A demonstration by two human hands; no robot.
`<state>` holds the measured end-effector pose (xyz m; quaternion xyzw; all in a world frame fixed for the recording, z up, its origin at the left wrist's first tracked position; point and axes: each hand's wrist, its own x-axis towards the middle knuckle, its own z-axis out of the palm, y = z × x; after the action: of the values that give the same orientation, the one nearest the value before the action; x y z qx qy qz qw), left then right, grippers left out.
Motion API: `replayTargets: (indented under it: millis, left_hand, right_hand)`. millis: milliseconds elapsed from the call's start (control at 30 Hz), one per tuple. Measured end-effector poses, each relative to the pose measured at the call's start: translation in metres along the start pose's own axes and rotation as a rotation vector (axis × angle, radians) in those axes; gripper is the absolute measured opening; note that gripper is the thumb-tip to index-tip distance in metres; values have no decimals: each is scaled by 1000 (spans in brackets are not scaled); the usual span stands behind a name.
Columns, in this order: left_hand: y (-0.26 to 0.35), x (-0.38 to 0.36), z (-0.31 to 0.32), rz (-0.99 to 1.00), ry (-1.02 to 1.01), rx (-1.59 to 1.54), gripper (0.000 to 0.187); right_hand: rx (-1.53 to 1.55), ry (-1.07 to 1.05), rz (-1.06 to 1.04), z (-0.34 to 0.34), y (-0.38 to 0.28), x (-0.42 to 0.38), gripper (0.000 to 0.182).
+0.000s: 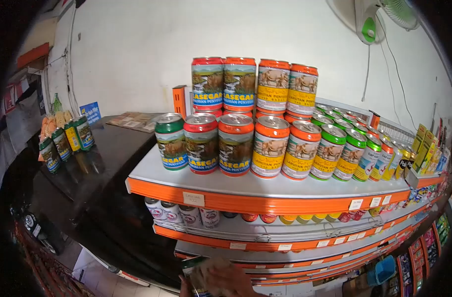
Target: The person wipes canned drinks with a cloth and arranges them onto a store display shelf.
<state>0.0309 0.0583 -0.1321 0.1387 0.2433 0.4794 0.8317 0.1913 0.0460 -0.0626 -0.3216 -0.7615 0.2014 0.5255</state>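
Low at the bottom edge, my left hand (185,288) is closed around a drink can (191,262) with a green rim, held tilted below the shelf fronts. My right hand (232,278) lies over the can's side, blurred by motion. A greyish-beige patch shows under its fingers, and I cannot tell whether it is a cloth. Above, on the top shelf (255,187), a green-rimmed Lasegar can (170,143) stands at the left end of the front row. Red-rimmed Lasegar cans (201,146) and orange-rimmed Larutan cans (269,148) follow, with a second layer stacked behind.
Several Lasegar cans (62,143) stand on a dark counter (87,183) at the left, beside orange-brown packets. Lower shelves (265,238) with orange edges and price tags hold more cans. A motorcycle (40,232) is at the lower left, and a blue basket (383,270) at the lower right.
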Motion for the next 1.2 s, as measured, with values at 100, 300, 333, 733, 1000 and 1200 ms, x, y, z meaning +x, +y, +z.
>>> replayTargets:
  millis: [100, 300, 333, 733, 1000, 1200]
  left_hand:
    - [13, 0, -3, 54, -92, 21, 58]
    - [22, -32, 60, 122, 177, -64, 56]
    - [22, -36, 65, 134, 248, -96, 56]
    - [62, -37, 109, 327, 8, 129, 54]
    - [106, -30, 127, 266, -225, 220, 59]
    - [100, -45, 149, 362, -164, 242, 63]
  right_hand:
    - [-83, -126, -44, -5, 10, -1, 31]
    - [-148, -205, -5, 2, 21, -4, 32]
    - [-189, -211, -72, 1, 18, -5, 33]
    - [-26, -134, -125, -7, -19, 65, 48]
    - [-239, -55, -270, -34, -60, 92, 53]
    - [-175, 81, -258, -36, -42, 80, 40]
